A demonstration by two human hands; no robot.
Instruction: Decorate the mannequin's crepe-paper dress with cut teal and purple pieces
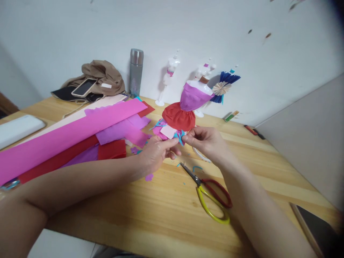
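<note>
A small dress form (197, 86) stands on the table, dressed in a purple paper top (195, 96) and a gathered red paper skirt (178, 116). Below the red layer the hem carries pink paper, a pale pink piece (168, 131) and blue paper strips (179, 135). My left hand (158, 152) is closed at the hem, its thumb on the blue strips and its other fingers curled beneath. From the right, my right hand (205, 140) pinches the same blue paper between thumb and forefinger. Scissors (199, 181) with red and yellow handles lie on the table below my hands.
Pink, purple and red paper sheets (80, 130) cover the left side. Behind stand a thermos (136, 73), a white mini mannequin (163, 80) and a blue paper outfit (228, 82). A brown cloth bag (102, 77) with a phone (84, 87) lies back left; a dark device (317, 225) lies front right.
</note>
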